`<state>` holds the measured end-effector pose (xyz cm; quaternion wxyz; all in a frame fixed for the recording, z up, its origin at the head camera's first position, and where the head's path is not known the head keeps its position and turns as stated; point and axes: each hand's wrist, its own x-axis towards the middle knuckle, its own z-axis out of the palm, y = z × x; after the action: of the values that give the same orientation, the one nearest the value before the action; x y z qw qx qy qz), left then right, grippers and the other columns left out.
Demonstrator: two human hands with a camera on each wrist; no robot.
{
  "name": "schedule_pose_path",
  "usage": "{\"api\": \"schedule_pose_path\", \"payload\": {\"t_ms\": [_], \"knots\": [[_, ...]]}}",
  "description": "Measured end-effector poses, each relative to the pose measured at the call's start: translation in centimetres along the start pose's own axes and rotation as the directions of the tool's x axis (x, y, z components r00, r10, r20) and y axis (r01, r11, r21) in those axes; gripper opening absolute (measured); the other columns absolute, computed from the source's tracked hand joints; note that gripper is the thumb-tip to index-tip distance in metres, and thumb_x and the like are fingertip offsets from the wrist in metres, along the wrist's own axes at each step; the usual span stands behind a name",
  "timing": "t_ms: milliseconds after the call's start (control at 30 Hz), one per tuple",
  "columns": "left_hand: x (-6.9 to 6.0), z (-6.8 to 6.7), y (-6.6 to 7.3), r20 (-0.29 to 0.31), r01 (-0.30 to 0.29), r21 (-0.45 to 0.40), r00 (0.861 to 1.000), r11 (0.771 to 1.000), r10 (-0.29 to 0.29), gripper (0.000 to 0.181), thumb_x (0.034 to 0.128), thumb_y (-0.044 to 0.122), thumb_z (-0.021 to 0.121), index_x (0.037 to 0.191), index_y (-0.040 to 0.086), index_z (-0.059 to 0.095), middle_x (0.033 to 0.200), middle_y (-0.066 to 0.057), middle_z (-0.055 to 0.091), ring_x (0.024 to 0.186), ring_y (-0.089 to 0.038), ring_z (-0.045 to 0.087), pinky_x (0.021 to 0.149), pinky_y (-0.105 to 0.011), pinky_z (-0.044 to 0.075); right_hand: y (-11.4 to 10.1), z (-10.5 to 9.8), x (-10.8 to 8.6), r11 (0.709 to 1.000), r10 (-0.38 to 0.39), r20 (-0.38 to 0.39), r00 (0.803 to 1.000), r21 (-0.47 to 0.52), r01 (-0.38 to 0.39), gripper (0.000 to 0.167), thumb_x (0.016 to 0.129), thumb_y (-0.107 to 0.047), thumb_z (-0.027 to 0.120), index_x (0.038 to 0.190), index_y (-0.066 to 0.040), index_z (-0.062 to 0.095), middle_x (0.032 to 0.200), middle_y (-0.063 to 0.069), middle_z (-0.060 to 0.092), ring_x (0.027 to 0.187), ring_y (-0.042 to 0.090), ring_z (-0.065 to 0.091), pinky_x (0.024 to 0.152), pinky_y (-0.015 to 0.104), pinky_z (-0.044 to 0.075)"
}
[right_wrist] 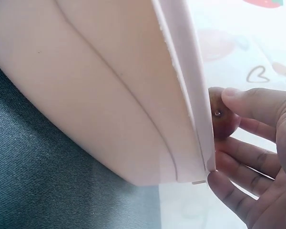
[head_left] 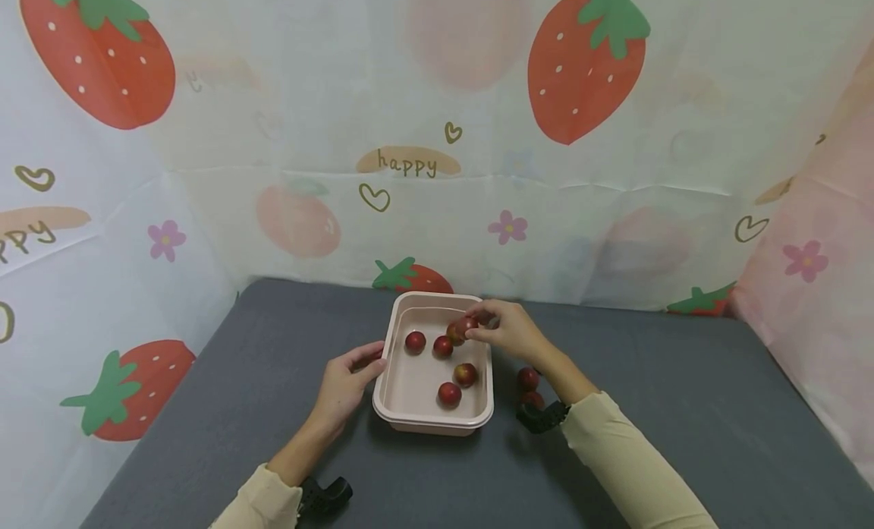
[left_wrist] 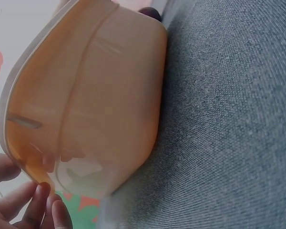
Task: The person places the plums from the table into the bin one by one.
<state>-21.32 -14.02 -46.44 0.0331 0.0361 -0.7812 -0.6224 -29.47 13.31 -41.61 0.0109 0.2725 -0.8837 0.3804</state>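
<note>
A pale pink plastic container (head_left: 410,385) stands on the table with several dark red plums, such as this plum (head_left: 415,342), inside it. My left hand (head_left: 344,388) holds the container's left rim, thumb near the top edge and fingers against the outer wall in the left wrist view. My right hand (head_left: 508,330) is at the far right rim. Between thumb and fingers it pinches a plum (right_wrist: 223,114), above the inside of the container in the head view. In the right wrist view the rim partly hides this plum.
Two more plums (head_left: 528,379) lie right of the container, beside the right wrist and its black band (head_left: 542,417). A dark grey cloth (head_left: 649,407) covers the table. Behind it hangs a white curtain (head_left: 307,111) with strawberry prints.
</note>
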Motion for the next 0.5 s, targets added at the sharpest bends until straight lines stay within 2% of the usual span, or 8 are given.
{"api": "schedule_pose_path", "payload": {"t_ms": [267, 500], "knots": [[0.04, -0.02, -0.02, 0.000, 0.006, 0.002, 1.000, 1.000, -0.006, 0.037, 0.0934, 0.016, 0.064, 0.129, 0.005, 0.062, 0.125, -0.015, 0.066, 0.113, -0.022, 0.059, 0.090, -0.025, 0.049, -0.16, 0.23, -0.03, 1.000, -0.008, -0.005, 1.000, -0.026, 0.007, 0.024, 0.086, -0.014, 0.073, 0.106, -0.003, 0.071, 0.098, 0.010, 0.071, 0.090, 0.021, 0.062, 0.079, 0.033, 0.051], [-0.07, -0.03, 0.06, -0.001, 0.006, -0.003, 1.000, 1.000, -0.006, 0.039, 0.0935, 0.017, 0.064, 0.130, 0.004, 0.061, 0.126, -0.016, 0.065, 0.115, -0.023, 0.058, 0.090, -0.025, 0.050, -0.30, 0.37, -0.08, 1.000, -0.005, -0.017, 1.000, -0.016, 0.004, 0.022, 0.086, -0.012, 0.072, 0.105, -0.001, 0.070, 0.100, 0.011, 0.072, 0.091, 0.022, 0.064, 0.081, 0.037, 0.053]]}}
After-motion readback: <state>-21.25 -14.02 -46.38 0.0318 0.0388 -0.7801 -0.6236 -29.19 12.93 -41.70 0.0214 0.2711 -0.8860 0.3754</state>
